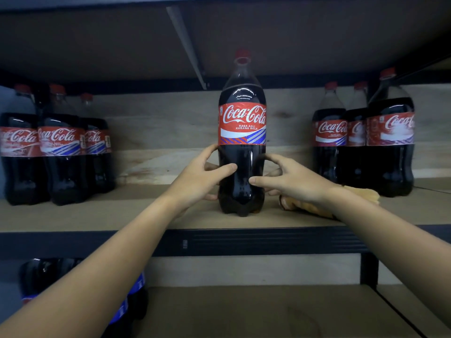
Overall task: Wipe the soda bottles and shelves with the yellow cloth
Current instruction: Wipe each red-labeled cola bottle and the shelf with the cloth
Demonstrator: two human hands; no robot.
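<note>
Fingers [229, 167] of both hands curl round the smooth plastic bottle [242, 132] (crumpled yellow cloth [307, 206] beside).

glossy plastic bottle [241, 132], matt wooden shelf [195, 218]

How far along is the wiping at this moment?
Done: cannot be judged; no cleaned surface shows. In hand: both the left hand and right hand hold the upright dark cola bottle with the red label, while the yellow cloth lies on the wooden shelf board. Left: side bottles, shelves.
</note>
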